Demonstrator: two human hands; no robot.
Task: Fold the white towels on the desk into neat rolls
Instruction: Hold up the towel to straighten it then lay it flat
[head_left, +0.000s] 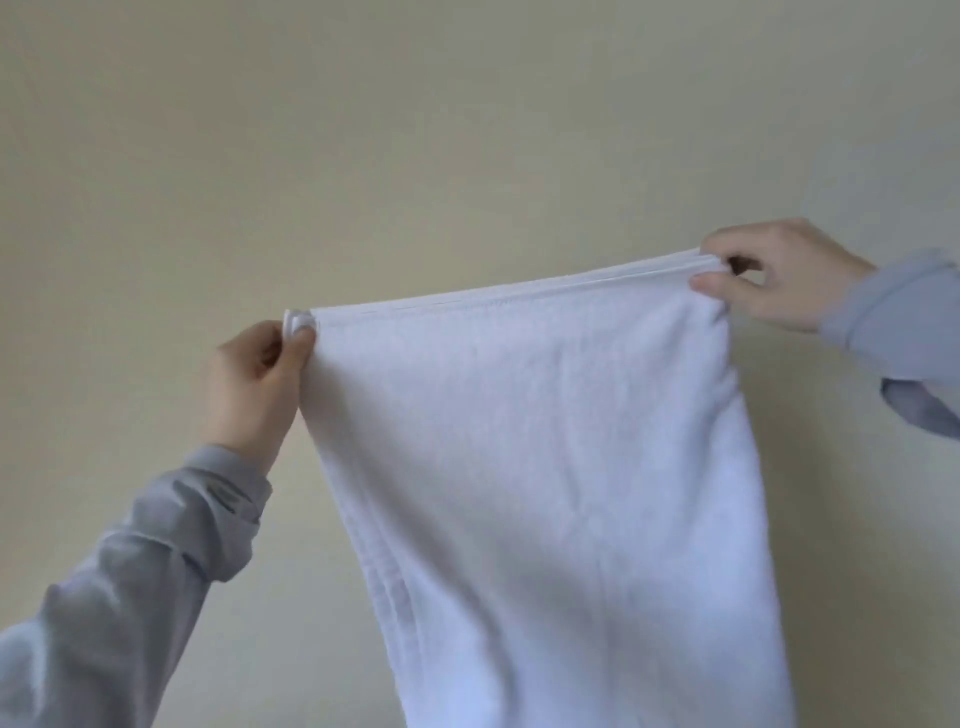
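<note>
Head: hands (254, 384) (779, 275) aloft at towel (545, 467) corners

A plain cream wall (363, 130), evenly and softly lit, fills the background.

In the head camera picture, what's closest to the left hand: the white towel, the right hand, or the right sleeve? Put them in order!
Starting from the left hand:
1. white towel: touching, its top left corner is pinched by that hand.
2. right hand: across on the right, pinching the other top corner.
3. right sleeve: beyond the right hand, at the picture's right edge.
</note>
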